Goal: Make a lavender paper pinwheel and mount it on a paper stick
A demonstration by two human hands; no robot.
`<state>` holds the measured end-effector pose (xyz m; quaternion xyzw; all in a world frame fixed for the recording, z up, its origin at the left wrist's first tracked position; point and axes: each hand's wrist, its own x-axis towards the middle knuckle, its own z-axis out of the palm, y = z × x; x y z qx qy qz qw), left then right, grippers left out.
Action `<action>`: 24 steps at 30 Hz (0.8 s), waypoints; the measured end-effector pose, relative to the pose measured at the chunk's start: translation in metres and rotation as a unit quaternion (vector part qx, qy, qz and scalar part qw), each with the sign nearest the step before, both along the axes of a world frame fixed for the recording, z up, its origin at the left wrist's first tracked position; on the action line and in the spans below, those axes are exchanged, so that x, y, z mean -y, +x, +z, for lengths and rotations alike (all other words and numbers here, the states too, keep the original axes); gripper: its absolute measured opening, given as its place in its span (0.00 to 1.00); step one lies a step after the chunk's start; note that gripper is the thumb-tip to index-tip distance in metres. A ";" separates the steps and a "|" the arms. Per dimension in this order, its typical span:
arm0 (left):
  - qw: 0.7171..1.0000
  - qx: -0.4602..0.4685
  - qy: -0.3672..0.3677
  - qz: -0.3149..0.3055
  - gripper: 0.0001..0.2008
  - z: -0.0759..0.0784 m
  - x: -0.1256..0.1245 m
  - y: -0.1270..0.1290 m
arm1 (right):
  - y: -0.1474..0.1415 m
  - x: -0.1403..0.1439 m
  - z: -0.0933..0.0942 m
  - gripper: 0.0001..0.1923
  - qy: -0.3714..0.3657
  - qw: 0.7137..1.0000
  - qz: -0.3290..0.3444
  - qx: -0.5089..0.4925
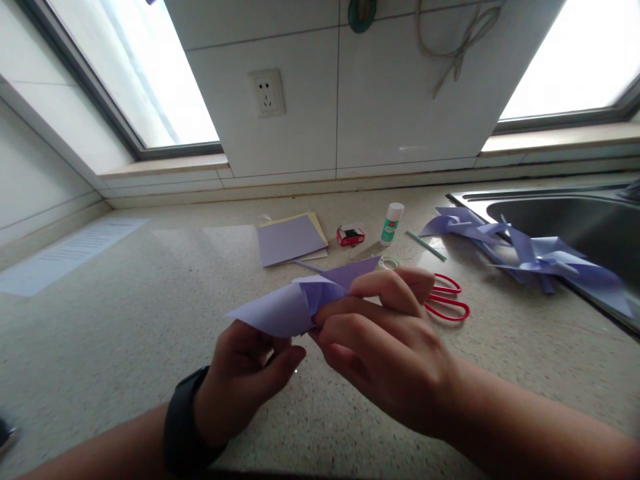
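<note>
Both my hands hold a folded lilac paper piece (pixel 290 303) just above the speckled counter (pixel 115 320). My left hand (pixel 245 380), with a black wristband, grips it from below. From the right, my right hand (pixel 380 340) pinches the folded flaps at the paper's middle with fingers curled. One paper point sticks out to the left, another rises toward the back right.
Behind lie a stack of lilac and yellow paper sheets (pixel 291 238), a small red box (pixel 351 235), a glue stick (pixel 392 223), a tape roll (pixel 389 263), a green stick (pixel 426 245) and red scissors (pixel 447 300). Finished lilac pinwheels (pixel 540 257) rest by the steel sink (pixel 575 213). A printed sheet (pixel 70 250) lies far left.
</note>
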<state>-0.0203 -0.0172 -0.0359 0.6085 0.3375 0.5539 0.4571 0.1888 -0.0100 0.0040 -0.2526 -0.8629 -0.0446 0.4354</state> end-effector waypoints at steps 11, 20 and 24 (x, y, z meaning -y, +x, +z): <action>0.999 -0.038 0.007 0.016 0.07 0.008 -0.002 0.002 | 0.001 0.002 0.000 0.06 0.033 0.999 0.002 0.021; 0.998 -0.053 0.015 0.037 0.03 0.007 -0.002 0.000 | -0.001 0.002 -0.001 0.05 0.030 0.999 -0.014 0.019; 0.997 -0.054 0.001 0.047 0.02 0.002 -0.002 -0.002 | -0.002 0.001 -0.001 0.05 0.015 0.999 -0.019 0.026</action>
